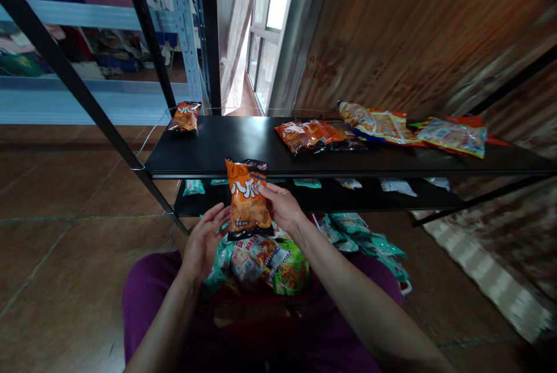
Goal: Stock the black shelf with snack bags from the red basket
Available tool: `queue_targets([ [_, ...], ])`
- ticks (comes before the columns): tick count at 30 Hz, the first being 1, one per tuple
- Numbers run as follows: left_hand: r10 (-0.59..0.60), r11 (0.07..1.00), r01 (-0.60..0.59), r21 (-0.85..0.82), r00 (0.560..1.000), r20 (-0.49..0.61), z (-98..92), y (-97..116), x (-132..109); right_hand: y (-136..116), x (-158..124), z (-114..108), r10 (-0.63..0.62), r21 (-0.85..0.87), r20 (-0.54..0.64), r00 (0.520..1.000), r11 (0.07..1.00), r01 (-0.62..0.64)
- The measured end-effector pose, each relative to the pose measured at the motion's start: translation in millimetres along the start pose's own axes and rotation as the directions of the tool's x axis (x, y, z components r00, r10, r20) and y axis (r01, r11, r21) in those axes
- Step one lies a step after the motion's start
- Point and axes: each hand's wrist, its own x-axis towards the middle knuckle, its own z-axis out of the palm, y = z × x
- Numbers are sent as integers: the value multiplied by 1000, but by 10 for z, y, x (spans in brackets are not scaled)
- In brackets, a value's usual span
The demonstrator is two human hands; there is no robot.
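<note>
My right hand (282, 205) grips the right edge of an orange and black snack bag (247, 199), held upright in front of the black shelf (243, 152). My left hand (204, 242) is at the bag's lower left corner, fingers spread and touching it. Below both hands, a pile of mixed snack packets (265, 263) rests on my lap. One matching orange bag (185, 116) lies alone at the shelf's far left corner.
Several orange bags (311, 134) and larger colourful packets (418, 128) lie along the shelf's right half. Small teal packets (194, 187) sit on the lower shelf, more (361, 239) on the floor at right. A black diagonal frame bar (87, 100) stands at left.
</note>
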Motion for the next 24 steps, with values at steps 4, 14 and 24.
queue_targets([
  [4,52,999,-52,7,999,-5,12,193,181,17,-89,20,-28,-103,58,998,994,34],
  [14,137,985,-153,-84,977,-165,321,213,366,9,-156,70,4,-210,272,962,976,56],
  [24,172,980,-190,-63,961,-218,326,302,528,159,-195,80,34,-193,383,923,980,44],
])
